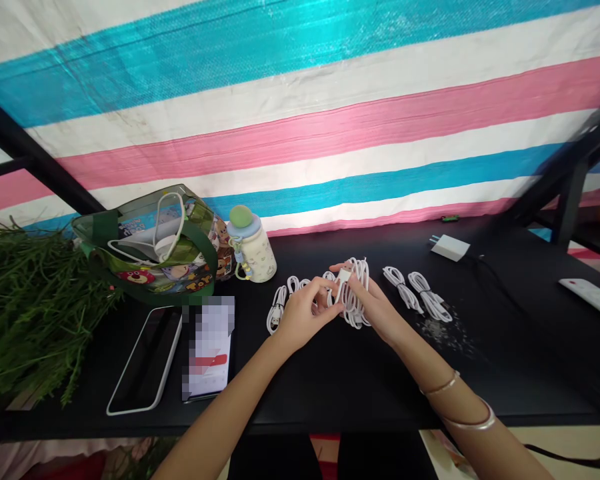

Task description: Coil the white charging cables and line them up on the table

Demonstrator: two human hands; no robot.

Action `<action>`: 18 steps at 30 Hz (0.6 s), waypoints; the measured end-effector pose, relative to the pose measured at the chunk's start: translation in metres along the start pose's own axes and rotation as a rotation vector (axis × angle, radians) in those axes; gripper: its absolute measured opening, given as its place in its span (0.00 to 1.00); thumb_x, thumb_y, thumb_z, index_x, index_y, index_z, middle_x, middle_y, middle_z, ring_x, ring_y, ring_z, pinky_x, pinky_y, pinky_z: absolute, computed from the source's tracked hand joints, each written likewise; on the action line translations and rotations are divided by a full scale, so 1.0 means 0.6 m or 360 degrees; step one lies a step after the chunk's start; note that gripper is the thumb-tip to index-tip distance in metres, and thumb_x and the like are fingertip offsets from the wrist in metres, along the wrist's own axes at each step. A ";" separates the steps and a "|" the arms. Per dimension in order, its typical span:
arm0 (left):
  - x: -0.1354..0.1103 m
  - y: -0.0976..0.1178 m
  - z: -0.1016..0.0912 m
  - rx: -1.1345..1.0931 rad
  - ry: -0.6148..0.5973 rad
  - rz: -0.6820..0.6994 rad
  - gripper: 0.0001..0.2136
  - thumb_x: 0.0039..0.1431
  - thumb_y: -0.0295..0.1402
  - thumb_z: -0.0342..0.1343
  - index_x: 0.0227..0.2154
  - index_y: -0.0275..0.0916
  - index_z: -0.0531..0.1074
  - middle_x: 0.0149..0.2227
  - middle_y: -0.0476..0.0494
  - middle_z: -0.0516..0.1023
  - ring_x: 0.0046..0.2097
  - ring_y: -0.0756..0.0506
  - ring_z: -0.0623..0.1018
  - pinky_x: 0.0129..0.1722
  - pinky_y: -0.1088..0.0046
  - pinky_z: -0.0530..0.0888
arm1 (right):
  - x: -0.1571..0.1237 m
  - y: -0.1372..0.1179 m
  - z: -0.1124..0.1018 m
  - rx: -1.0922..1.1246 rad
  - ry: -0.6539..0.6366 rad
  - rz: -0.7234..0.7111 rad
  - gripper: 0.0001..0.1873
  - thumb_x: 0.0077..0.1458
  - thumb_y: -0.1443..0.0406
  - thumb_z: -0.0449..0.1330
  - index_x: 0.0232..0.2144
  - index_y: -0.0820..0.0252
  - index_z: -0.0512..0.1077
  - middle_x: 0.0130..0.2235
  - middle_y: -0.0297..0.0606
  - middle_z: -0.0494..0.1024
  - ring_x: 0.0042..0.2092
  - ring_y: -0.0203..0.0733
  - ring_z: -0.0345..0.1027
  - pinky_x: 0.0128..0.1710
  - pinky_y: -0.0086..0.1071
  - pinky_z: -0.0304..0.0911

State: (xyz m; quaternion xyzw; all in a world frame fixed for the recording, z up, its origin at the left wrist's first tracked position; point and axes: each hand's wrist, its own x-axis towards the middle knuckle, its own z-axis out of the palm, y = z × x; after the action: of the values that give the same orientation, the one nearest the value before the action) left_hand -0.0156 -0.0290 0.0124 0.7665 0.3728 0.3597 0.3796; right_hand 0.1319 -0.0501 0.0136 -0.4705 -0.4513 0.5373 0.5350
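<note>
Above the middle of the black table, a coiled white USB cable (361,283) is held in my right hand (375,307), its thumb near the white plug (345,275). My left hand (303,313) reaches in from the left, its thumb and fingers curled onto the near side of the same coil and plug. Partly hidden behind my left hand lie several more coiled white cables (277,308). Two bundled white cables, a left one (403,290) and a right one (430,297), rest right of my right hand.
A white charger (450,247) with a black cord lies at the back right, a white power strip (593,297) at the far right. On the left are a white-edged phone (147,360), a lit phone (210,353), a green clear bag (145,273), a bottle (257,250) and a leafy plant (35,313).
</note>
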 end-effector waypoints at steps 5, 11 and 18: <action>0.001 0.002 -0.001 -0.0114 -0.0046 -0.0046 0.10 0.53 0.32 0.57 0.38 0.41 0.66 0.22 0.58 0.63 0.25 0.52 0.69 0.27 0.78 0.68 | -0.003 0.002 0.006 0.0022 0.0019 0.0029 0.29 0.50 0.43 0.57 0.45 0.56 0.71 0.28 0.33 0.72 0.29 0.38 0.67 0.31 0.33 0.65; -0.001 0.003 0.001 -0.0033 -0.0066 -0.0094 0.14 0.51 0.32 0.61 0.41 0.42 0.66 0.22 0.59 0.64 0.25 0.52 0.70 0.29 0.77 0.68 | 0.014 0.024 0.000 -0.0138 -0.0024 -0.0161 0.31 0.46 0.41 0.59 0.42 0.56 0.71 0.27 0.32 0.72 0.28 0.38 0.67 0.32 0.35 0.66; -0.002 -0.001 -0.001 0.0109 -0.0120 -0.0039 0.17 0.50 0.34 0.62 0.42 0.43 0.66 0.24 0.57 0.70 0.27 0.50 0.73 0.30 0.75 0.69 | 0.016 0.029 0.004 -0.0128 -0.0133 -0.0159 0.30 0.43 0.42 0.61 0.40 0.56 0.68 0.26 0.30 0.72 0.24 0.36 0.65 0.26 0.33 0.65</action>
State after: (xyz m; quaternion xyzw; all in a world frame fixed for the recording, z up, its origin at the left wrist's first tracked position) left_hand -0.0171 -0.0298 0.0118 0.7875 0.3796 0.3128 0.3713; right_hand 0.1272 -0.0406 -0.0036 -0.4457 -0.5175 0.5105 0.5224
